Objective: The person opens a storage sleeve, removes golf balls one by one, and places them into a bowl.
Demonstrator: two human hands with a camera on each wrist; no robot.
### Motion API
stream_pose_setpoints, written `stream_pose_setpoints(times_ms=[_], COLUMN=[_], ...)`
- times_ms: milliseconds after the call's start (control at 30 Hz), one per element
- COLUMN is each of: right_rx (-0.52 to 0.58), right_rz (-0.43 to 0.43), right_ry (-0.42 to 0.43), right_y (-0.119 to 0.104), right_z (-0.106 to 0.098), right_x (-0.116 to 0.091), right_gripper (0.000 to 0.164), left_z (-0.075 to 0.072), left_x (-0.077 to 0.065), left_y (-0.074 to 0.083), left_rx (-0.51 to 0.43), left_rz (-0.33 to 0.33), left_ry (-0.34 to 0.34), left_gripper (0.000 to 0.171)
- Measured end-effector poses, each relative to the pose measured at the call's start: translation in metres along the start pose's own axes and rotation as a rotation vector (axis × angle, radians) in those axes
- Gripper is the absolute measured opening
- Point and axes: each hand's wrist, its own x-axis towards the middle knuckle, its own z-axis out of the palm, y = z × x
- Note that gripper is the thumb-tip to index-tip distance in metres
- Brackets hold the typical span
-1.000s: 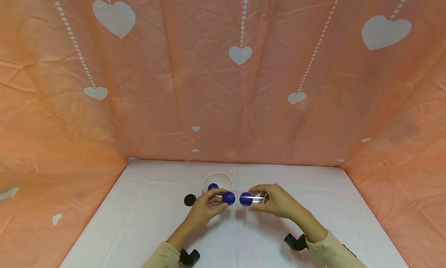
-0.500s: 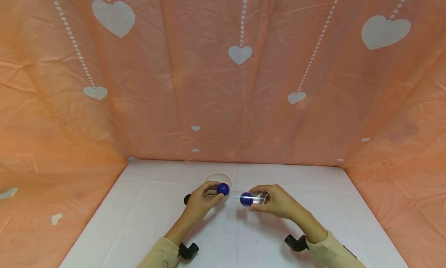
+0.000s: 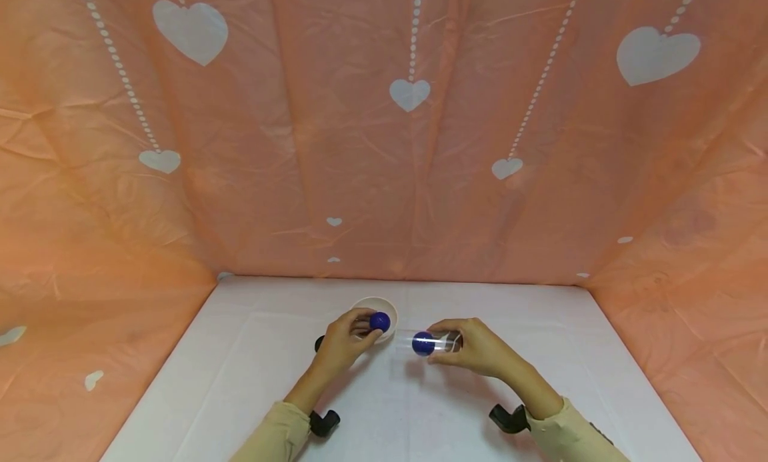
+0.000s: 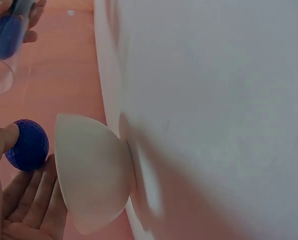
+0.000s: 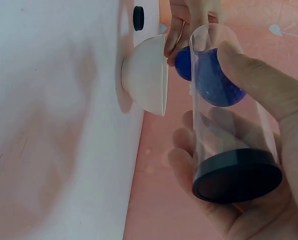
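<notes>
My left hand (image 3: pixel 343 342) pinches a blue golf ball (image 4: pixel 29 145), its dimples plain in the left wrist view, between thumb and fingers. The ball is held over the white bowl (image 4: pixel 91 172), near its rim. To the right, my right hand (image 3: pixel 477 347) grips a clear tube (image 5: pixel 234 132) lying roughly sideways in the air. Its black end cap (image 5: pixel 237 176) is by my palm, and the other end, toward the bowl, is uncapped. Inside the tube sits another blue ball (image 3: pixel 423 343). The bowl's inside is mostly hidden by my left hand.
A black round lid (image 5: pixel 138 18) lies on the white table (image 3: pixel 540 329) left of the bowl, partly hidden by my left hand in the head view. An orange curtain with white hearts (image 3: pixel 410 95) surrounds the table. Both wrists carry black camera mounts (image 3: pixel 509 419).
My left hand has drawn its golf ball away from the tube's uncapped end, back and left over the bowl. A ball seen in the bowl earlier is now hidden. My right hand stays in place.
</notes>
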Motion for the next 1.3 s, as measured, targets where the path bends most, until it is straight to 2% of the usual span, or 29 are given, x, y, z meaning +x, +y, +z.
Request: stream_pose_setpoints(times_ms=[533,733,833,1000,1300], right_rx=[-0.006,-0.001,-0.001,0.003,0.010], right_rz=[0.000,0.010,0.014,0.019,0.021], right_ry=[0.008,-0.002,-0.004,-0.006,-0.007], right_y=[-0.0006,-0.0018,-0.0020,-0.0019,-0.0022], right_z=[0.0000,0.0001,0.0002,0.0003,0.0007], right_x=[-0.0002,0.0006,0.0008,0.0007,0.0007], right_gripper=[0.052,0.051,0.052,0.052,0.051], left_z=[0.0003,0.0013,0.0011,0.0000,-0.0039], left_x=[0.0077,0.0079,0.0074,0.0055,0.0005], left_y=[-0.0047,-0.0030,-0.0023,-0.0020,-0.0013], left_rx=[0.343,0.441,0.449,0.408,0.390], left_rz=[0.117,0.143,0.153,0.177,0.193], left_ry=[-0.011,-0.017,-0.020,-0.012,0.027], left_gripper=[0.040,0.042,0.040,0.033,0.028])
